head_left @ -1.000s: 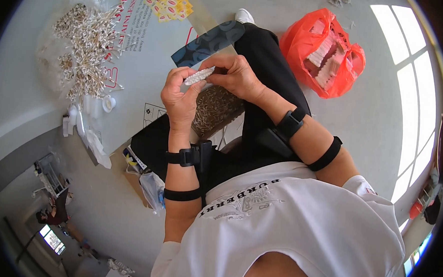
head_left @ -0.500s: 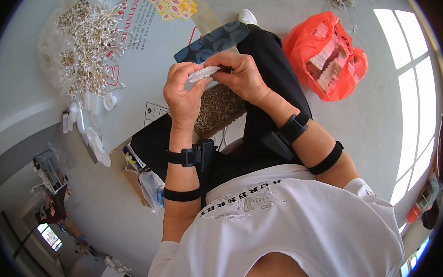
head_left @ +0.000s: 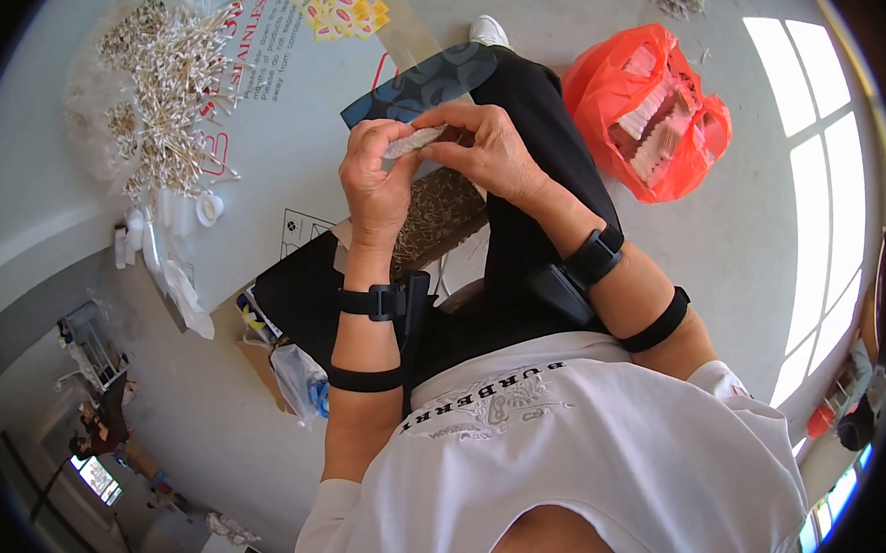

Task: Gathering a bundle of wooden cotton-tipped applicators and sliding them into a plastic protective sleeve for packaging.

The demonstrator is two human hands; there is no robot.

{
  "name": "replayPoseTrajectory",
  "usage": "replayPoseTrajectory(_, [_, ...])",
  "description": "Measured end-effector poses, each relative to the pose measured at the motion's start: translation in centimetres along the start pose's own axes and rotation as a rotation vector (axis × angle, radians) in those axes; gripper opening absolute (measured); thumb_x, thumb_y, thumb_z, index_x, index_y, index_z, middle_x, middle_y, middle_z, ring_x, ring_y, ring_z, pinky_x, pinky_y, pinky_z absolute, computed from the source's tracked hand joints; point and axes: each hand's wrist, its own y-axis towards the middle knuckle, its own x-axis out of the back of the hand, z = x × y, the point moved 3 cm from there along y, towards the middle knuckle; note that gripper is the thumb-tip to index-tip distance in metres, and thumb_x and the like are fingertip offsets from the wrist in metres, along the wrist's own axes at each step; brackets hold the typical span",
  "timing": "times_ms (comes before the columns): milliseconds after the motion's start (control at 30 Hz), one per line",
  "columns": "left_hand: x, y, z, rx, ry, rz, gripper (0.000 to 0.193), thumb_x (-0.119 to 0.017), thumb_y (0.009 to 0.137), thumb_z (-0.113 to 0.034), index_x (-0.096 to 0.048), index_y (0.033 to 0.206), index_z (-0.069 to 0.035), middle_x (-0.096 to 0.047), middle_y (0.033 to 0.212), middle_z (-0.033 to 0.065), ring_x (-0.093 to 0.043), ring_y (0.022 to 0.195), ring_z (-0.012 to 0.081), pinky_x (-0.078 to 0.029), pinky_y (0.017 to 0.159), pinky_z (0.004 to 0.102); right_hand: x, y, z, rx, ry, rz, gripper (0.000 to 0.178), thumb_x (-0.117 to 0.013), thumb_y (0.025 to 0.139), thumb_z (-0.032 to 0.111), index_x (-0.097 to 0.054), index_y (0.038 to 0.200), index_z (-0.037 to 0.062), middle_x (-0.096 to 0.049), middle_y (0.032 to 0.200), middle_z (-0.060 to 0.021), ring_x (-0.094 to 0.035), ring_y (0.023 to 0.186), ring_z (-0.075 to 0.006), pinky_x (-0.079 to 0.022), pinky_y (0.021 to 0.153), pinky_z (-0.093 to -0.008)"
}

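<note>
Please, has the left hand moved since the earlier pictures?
Yes. Judged against the pile of cotton swabs lying at the upper left, the left hand has shifted slightly to the right, farther from that pile.

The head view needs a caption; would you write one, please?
Left hand and right hand grip a narrow white bundle near an open brown box.

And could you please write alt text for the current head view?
The person's left hand and right hand pinch a small whitish bundle between them near a brown box of thin sticks. To the left, cotton swabs and yellow-patterned labels lie on a grey table; to the right is a red bag of pale packs.
</note>
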Motion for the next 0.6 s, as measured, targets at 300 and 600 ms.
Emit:
replayPoseTrajectory(300, [0.0,-0.7,0.2,0.046,-0.064,-0.008,0.024,-0.08,0.072,0.001,-0.065,0.091,-0.001,-0.066,0.091,0.008,-0.062,0.082,0.0227,-0.051,0.075,0.0311,-0.3,-0.1,-0.6,0.034,-0.024,-0.056,0.017,-0.071,0.077,0.009,-0.07,0.09,-0.0015,-0.059,0.063,-0.0073,-0.054,0.059,-0.0094,-0.045,0.056,-0.026])
replayPoseTrajectory(600, [1.0,-0.3,0.4,0.005,0.018,0.053,0.023,-0.075,0.074,0.004,-0.065,0.095,0.0,-0.066,0.091,0.0113,-0.065,0.083,0.027,-0.052,0.075,0.0336,-0.2,-0.1,0.8,0.041,-0.188,0.01,0.012,-0.067,0.083,0.003,-0.066,0.094,-0.0009,-0.058,0.073,0.0017,-0.051,0.067,-0.002,-0.043,0.059,-0.0204])
